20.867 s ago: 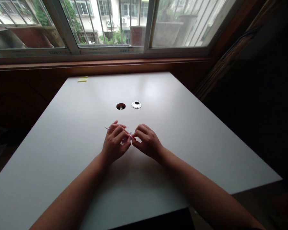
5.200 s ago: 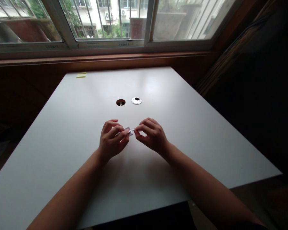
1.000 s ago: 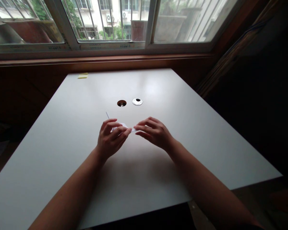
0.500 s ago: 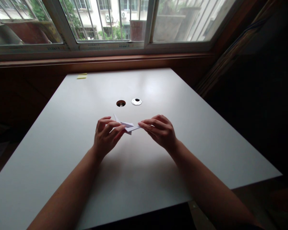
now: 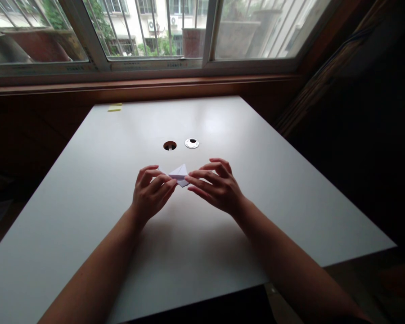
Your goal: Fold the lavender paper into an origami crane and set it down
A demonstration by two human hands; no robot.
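A small folded white paper is held above the middle of the table, with a triangular flap pointing up and a lower corner pointing down. My left hand pinches its left side between thumb and fingers. On the other side, my right hand has its fingertips closed on the paper's right part, with the thumb a little apart below. Fingers of both hands cover the paper's two ends.
The white table has a round cable hole beyond my hands, and a silver round cover lies right of it. Yellow sticky notes are at the far left edge. Behind the table is a barred window.
My right hand has shifted left along the paper, closer to my left hand, and its fingers are more spread. A triangular flap of the paper now stands up. My left hand has hardly moved.
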